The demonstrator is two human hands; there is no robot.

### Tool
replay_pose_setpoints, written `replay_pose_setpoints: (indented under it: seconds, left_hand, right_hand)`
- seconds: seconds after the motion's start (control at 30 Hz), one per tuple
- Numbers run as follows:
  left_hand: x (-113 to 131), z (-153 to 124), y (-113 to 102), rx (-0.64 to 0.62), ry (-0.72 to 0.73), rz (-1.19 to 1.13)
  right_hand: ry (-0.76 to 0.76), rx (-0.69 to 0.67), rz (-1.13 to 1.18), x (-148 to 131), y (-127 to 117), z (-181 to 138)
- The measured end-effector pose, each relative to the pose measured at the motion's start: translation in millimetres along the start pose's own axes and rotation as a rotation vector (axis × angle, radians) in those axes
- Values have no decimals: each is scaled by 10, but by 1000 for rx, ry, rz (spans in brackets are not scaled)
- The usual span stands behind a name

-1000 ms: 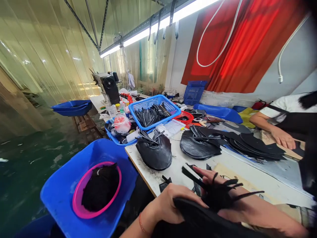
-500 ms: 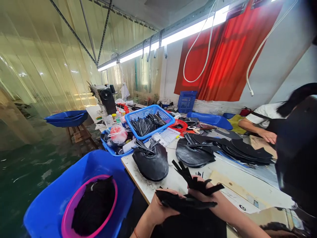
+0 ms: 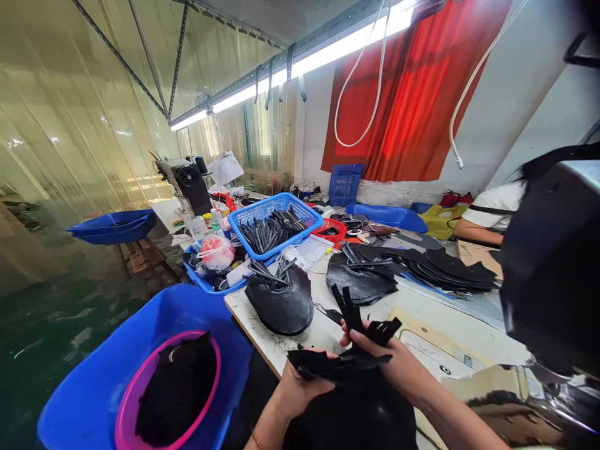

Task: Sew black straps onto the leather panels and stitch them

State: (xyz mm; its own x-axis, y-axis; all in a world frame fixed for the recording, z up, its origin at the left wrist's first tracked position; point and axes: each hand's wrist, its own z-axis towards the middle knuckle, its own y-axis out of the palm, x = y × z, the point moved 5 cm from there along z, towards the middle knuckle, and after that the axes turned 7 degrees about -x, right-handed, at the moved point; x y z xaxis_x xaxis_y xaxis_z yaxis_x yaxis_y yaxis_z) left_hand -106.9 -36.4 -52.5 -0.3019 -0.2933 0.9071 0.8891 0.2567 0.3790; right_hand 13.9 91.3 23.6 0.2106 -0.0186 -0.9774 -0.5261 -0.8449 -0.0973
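Observation:
My left hand (image 3: 300, 387) is closed on the edge of a stack of black leather pieces (image 3: 351, 412), thumb on the near side. The lower part of the stack hangs toward me. Around its crossed black straps (image 3: 349, 309), my right hand (image 3: 391, 356) is closed, with several strap ends sticking up between and past the fingers. Just beyond my hands, on the white table, lie two similar rounded black leather stacks, one on the left (image 3: 281, 303) and one on the right (image 3: 359, 281), both with straps crossed on top.
A blue basket (image 3: 239, 240) of black strips stands behind the stacks. At lower left, a pink basin (image 3: 122, 400) with black pieces sits inside a blue tub (image 3: 79, 400). Flat black pieces (image 3: 445, 269) lie at right, before a co-worker's arm (image 3: 473, 234). A dark sewing machine head (image 3: 553, 262) stands near right.
The camera view has turned slightly, shifting the scene left. My right hand has shifted on the straps, and its fingers show more clearly. The co-worker's hand is now hidden behind the machine.

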Motion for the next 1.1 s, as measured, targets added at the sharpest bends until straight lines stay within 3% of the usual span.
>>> replay_pose_setpoints:
  seconds: [0.5,0.7,0.9,1.1]
  left_hand:
    - [47,21,33,-54,26,-29]
    - [-102,13,-62,-13,-87,-43]
    - [-343,-13,-160,119,-180,-273]
    - [-314,24,-68,54,-146,-383]
  right_hand:
    - [66,52,192,109,-52,19]
    - [89,85,245,78,0,40]
    - [95,149,207,151,27,144]
    - [51,125,163,128,56,149]
